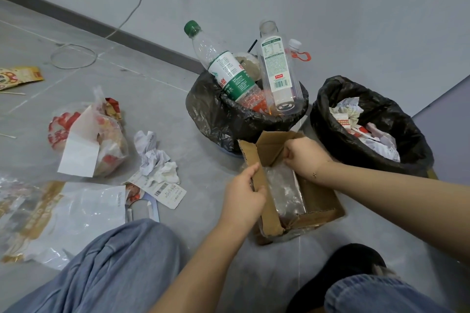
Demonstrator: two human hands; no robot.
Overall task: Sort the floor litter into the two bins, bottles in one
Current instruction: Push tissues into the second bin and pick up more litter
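— What can't be made out around the cardboard box [315, 201]?
— Its far flap is covered by the right hand [304, 156], whose fingertips curl out of sight; the clear plastic [284, 189] inside is too crumpled to identify.
— And the bins?
— The bottle bin [218, 112] shows only its black liner (its wall is hidden, bar a blue sliver at the base); the bottle bottoms sit buried inside.
— The edges?
— The big food bag [50, 221] runs off the left; the labels' print is too small to read.
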